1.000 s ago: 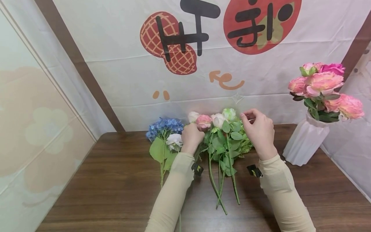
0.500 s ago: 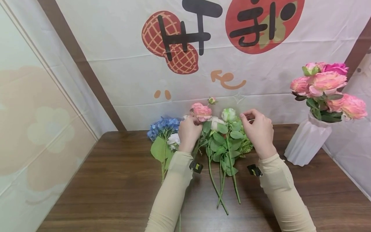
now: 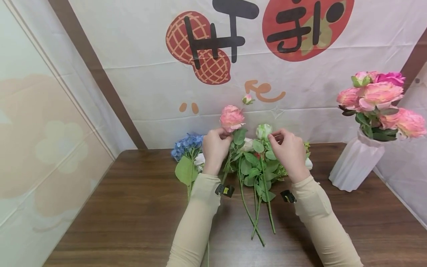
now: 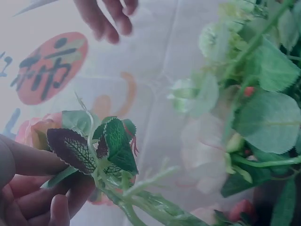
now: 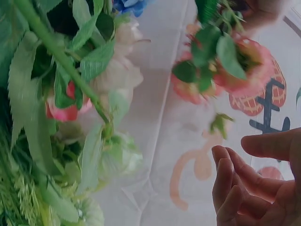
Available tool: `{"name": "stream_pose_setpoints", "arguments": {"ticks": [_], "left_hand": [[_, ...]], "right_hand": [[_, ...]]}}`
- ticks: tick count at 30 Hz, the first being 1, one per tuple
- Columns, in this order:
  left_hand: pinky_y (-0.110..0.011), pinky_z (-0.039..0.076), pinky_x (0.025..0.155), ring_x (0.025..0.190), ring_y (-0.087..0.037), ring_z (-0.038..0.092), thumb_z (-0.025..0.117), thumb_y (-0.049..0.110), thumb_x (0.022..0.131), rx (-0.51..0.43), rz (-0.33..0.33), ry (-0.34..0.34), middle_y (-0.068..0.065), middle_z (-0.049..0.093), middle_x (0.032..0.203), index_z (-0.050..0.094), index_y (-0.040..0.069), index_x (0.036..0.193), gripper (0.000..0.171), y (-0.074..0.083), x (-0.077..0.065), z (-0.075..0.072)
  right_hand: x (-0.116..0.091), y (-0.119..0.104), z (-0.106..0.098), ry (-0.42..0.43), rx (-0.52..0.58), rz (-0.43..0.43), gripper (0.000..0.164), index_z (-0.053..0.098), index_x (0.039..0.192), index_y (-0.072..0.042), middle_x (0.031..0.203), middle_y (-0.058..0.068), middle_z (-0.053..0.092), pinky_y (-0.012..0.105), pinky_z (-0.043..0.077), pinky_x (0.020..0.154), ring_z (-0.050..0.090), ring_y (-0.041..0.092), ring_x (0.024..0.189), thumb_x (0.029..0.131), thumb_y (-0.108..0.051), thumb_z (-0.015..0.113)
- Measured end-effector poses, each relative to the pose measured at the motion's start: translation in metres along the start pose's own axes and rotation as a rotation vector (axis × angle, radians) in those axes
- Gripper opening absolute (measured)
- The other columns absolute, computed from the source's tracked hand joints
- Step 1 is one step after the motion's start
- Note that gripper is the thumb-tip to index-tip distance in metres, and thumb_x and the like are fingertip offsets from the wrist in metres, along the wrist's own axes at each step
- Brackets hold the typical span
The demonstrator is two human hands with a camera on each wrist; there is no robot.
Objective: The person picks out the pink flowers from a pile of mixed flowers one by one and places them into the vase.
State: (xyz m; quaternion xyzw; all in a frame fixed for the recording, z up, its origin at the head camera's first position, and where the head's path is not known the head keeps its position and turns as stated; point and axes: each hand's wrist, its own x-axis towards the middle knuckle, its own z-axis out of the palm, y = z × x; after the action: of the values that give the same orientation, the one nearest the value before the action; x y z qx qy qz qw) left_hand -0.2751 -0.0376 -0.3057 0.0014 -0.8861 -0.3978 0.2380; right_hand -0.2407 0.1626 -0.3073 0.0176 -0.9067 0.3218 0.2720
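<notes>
My left hand pinches the stem of a pink peony, lifted above the other flowers. A small pink bud branches off beside the bloom. Dark-veined leaves of this stem lie by the left fingers in the left wrist view. My right hand hovers beside a green-white rose. In the right wrist view its thumb and bent fingers stand apart, with nothing between them. Several green stems with leaves lie on the table below the hands.
A blue hydrangea and a white flower lie left of the pile. At the right stands a white vase holding pink peonies. A printed cloth hangs behind the brown wooden table.
My left hand has raised the pink peony and its bud up out of the pile. The right hand has shifted slightly left, towards the green-white rose.
</notes>
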Motion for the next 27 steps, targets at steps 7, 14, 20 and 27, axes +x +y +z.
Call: {"name": "stream_pose_setpoints", "arguments": {"ticks": [7,14,20,27], "left_hand": [[-0.035,0.048,0.058,0.067,-0.016,0.066,0.072,0.021,0.081,-0.058,0.054,0.055,0.002,0.073,0.078,0.075,0.017,0.086,0.007,0.012,-0.007,-0.017],[-0.034,0.05,0.063,0.066,-0.016,0.067,0.073,0.016,0.081,-0.193,0.107,0.143,-0.002,0.074,0.078,0.075,0.012,0.086,0.007,0.019,-0.014,-0.032],[-0.034,0.051,0.066,0.068,-0.015,0.068,0.072,0.013,0.08,-0.319,0.101,0.157,-0.004,0.074,0.077,0.074,0.009,0.086,0.007,0.019,-0.014,-0.033],[-0.032,0.051,0.065,0.069,-0.015,0.068,0.071,0.01,0.08,-0.417,0.078,0.134,-0.007,0.073,0.078,0.072,0.007,0.087,0.008,0.017,-0.015,-0.035]], "right_hand": [[-0.003,-0.012,0.009,-0.009,0.006,-0.022,0.023,0.07,0.097,-0.012,0.085,0.006,0.073,0.037,0.048,0.055,0.066,0.022,0.07,0.091,-0.032,0.059],[-0.005,-0.022,0.015,-0.013,-0.004,-0.044,0.024,0.069,0.096,-0.015,0.085,0.003,0.073,0.033,0.046,0.05,0.066,0.019,0.068,0.091,-0.036,0.059],[-0.004,-0.029,0.015,-0.023,0.022,-0.042,0.029,0.07,0.099,-0.015,0.086,0.004,0.073,0.033,0.047,0.052,0.066,0.019,0.067,0.093,-0.04,0.056],[-0.004,-0.041,0.01,0.027,0.087,-0.074,0.027,0.07,0.099,-0.014,0.085,0.004,0.073,0.036,0.048,0.057,0.065,0.019,0.066,0.092,-0.037,0.059]]}}
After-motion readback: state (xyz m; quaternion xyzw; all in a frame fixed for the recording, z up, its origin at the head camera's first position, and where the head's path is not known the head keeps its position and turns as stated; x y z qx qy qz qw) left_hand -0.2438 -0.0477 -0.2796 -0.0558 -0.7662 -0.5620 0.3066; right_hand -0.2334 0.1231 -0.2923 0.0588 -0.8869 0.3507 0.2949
